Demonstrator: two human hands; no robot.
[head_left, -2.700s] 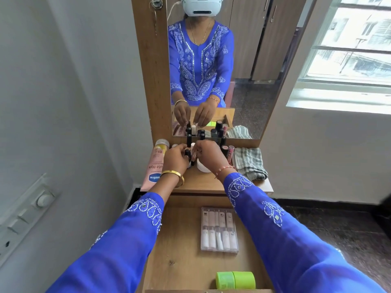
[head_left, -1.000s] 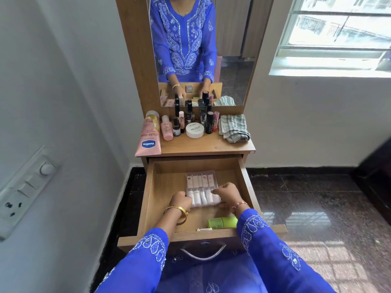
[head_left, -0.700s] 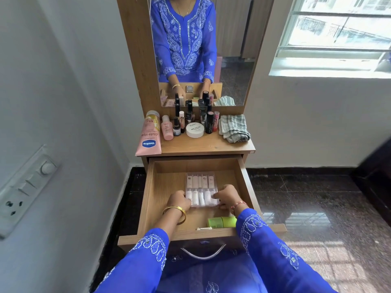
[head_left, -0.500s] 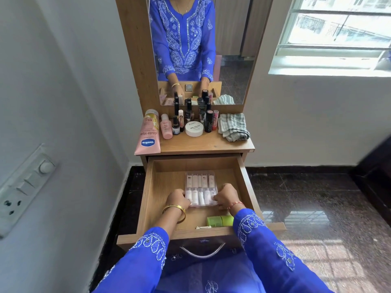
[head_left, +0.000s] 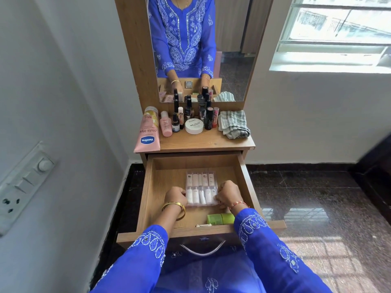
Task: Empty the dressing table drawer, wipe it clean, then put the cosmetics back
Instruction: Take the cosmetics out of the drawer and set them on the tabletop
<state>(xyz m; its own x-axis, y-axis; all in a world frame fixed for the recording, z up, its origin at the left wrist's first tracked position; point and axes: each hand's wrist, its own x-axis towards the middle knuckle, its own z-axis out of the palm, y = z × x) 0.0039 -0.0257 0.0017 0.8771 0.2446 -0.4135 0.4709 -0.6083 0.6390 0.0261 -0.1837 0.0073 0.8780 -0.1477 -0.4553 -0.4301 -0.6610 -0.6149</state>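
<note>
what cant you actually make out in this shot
Head view only:
- Clear plastic case of white tubes: labels too small to read; near corners covered by the left hand and right hand.
- Green cylindrical container: right end hidden by the blue sleeve.
- Small dark bottles by the mirror: crowded, overlapping, count unclear.
- Open wooden drawer: front face hidden below its rim.

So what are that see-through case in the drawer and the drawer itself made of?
The case looks like clear, glossy hard plastic: the white tubes inside show through and its edges catch the light. The left hand and right hand grip its sides. The drawer looks like matte wood-grain board, probably laminate rather than solid wood.
</note>
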